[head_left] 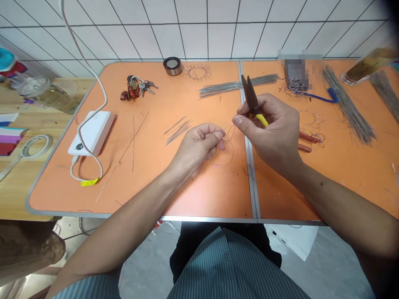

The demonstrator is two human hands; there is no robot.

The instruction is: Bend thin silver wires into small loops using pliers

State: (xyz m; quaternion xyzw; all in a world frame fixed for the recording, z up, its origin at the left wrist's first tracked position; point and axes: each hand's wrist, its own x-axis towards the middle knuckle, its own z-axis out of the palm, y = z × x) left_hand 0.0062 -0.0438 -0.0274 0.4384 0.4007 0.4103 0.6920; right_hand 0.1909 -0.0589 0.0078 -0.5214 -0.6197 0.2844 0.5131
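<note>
My left hand [199,145] is closed in a pinch on a thin wire loop [232,157], whose round curve hangs just right of the fingers above the orange table. Wrapped in my right hand [276,131] is a pair of pliers [251,99] with dark jaws pointing up and away and a yellow handle. The thumb and forefinger of that hand also meet close to a short wire end [232,129] between the hands; whether they grip it, I cannot tell. The jaws are slightly apart with nothing visible between them.
Straight wires lie in a small group [178,131], a long bundle [238,85] and a thicker bundle [349,106]. A white power bank [92,133] with a cable, keys [139,86], a tape roll [172,65], red-handled pliers [308,137] and a tilted glass [370,65] surround them.
</note>
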